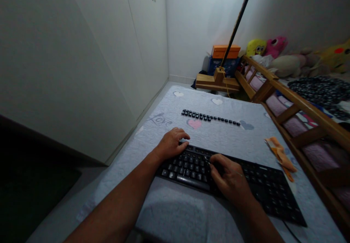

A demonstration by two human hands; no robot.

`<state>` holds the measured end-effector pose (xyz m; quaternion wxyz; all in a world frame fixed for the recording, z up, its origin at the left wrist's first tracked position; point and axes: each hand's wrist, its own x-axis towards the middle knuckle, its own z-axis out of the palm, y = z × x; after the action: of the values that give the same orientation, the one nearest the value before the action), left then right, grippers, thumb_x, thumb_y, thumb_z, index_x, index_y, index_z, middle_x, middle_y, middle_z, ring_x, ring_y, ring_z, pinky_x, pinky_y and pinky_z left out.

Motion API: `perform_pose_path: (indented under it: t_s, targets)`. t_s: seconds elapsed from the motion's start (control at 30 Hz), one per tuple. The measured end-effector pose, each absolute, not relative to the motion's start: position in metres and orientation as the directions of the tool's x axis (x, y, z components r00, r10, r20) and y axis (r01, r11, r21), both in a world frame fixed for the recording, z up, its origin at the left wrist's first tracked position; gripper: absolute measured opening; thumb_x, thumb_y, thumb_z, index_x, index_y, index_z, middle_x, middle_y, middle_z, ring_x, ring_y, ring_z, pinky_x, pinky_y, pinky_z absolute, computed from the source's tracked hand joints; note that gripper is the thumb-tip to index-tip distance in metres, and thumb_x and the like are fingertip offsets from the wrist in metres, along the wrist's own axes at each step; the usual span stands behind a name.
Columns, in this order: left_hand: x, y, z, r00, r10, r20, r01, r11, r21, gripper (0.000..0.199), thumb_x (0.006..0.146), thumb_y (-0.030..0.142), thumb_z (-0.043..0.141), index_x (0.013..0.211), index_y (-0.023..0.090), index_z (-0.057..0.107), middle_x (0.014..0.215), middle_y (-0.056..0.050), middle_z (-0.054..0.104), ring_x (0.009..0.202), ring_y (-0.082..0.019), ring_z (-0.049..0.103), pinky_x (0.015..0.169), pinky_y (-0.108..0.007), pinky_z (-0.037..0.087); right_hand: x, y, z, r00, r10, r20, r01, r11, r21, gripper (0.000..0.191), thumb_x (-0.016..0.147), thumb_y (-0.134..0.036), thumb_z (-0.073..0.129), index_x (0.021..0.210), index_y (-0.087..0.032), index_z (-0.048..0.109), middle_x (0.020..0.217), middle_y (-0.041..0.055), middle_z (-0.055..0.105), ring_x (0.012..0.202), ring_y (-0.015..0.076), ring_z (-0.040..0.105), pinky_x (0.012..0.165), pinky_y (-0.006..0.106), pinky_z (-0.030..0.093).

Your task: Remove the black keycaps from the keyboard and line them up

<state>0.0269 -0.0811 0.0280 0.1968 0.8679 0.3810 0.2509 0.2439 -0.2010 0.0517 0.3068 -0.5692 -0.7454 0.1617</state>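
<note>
A black keyboard [191, 167] lies at a slant on the light patterned cloth. At its upper left edge rests my left hand [171, 143], thumb and fingers apart and nothing between them. Over the keys right of the keyboard's middle is my right hand [228, 175], its fingers closed in a pinch at a key area; a small thing shows at the fingertips, too dark to make out. Beyond the keyboard, loose black keycaps [197, 115] lie in two rows, the farther one longer to the right.
An orange cloth [280, 154] lies right of the keyboard. A wooden bed rail [303, 108] runs along the right side, with plush toys behind it. A wooden stand [217, 80] with a dark pole is at the far end, and white cupboards [109, 53] line the left.
</note>
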Motion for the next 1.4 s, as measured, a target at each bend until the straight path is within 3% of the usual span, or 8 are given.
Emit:
perform_pose_path:
  t_s: [0.27, 0.8, 0.93, 1.1, 1.4]
  targets:
    - [0.027, -0.081, 0.028, 0.582, 0.761, 0.287, 0.562, -0.632, 0.534, 0.015, 0.081, 0.021, 0.059, 0.093, 0.019, 0.068, 0.095, -0.006, 0.067, 0.094, -0.021, 0.057, 0.088, -0.036, 0.046, 0.247, -0.200, 0.047, -0.140, 0.938, 0.318, 0.769, 0.305, -0.561, 0.004, 0.084, -0.019, 0.051, 0.083, -0.021, 0.055, 0.074, 0.0009, 0.062, 0.065, 0.0155, 0.059, 0.063, 0.026, 0.045]
    - [0.027, -0.081, 0.028, 0.586, 0.758, 0.285, 0.554, -0.632, 0.542, 0.015, 0.080, 0.020, 0.060, 0.092, 0.018, 0.068, 0.093, -0.006, 0.067, 0.093, -0.022, 0.057, 0.086, -0.036, 0.047, 0.246, -0.191, 0.049, -0.118, 0.963, 0.243, 0.796, 0.238, -0.556, 0.004, 0.084, -0.023, 0.049, 0.081, -0.022, 0.052, 0.064, -0.0025, 0.056, 0.056, 0.0137, 0.054, 0.058, 0.025, 0.041]
    - [0.027, -0.081, 0.028, 0.588, 0.759, 0.279, 0.564, -0.632, 0.532, 0.015, 0.080, 0.021, 0.060, 0.093, 0.019, 0.068, 0.093, -0.006, 0.067, 0.093, -0.021, 0.057, 0.085, -0.035, 0.047, 0.247, -0.191, 0.049, -0.121, 0.973, 0.195, 0.800, 0.212, -0.562, 0.003, 0.085, -0.023, 0.051, 0.083, -0.021, 0.052, 0.071, -0.0002, 0.059, 0.064, 0.0162, 0.057, 0.063, 0.027, 0.043]
    - [0.027, -0.082, 0.028, 0.598, 0.748, 0.287, 0.559, -0.646, 0.519, 0.016, 0.081, 0.021, 0.059, 0.094, 0.019, 0.068, 0.094, -0.006, 0.067, 0.094, -0.022, 0.057, 0.086, -0.036, 0.046, 0.248, -0.189, 0.046, -0.172, 0.951, 0.255, 0.786, 0.289, -0.547, 0.002, 0.083, -0.019, 0.054, 0.084, -0.021, 0.054, 0.084, 0.0040, 0.061, 0.081, 0.0199, 0.058, 0.073, 0.031, 0.046]
    - [0.028, -0.083, 0.030, 0.609, 0.743, 0.278, 0.560, -0.651, 0.513, 0.015, 0.081, 0.021, 0.060, 0.094, 0.018, 0.068, 0.095, -0.006, 0.067, 0.094, -0.021, 0.057, 0.087, -0.035, 0.047, 0.250, -0.185, 0.037, -0.134, 0.960, 0.247, 0.771, 0.257, -0.582, 0.006, 0.080, -0.017, 0.059, 0.085, -0.020, 0.060, 0.085, 0.0039, 0.066, 0.084, 0.0209, 0.062, 0.078, 0.034, 0.048]
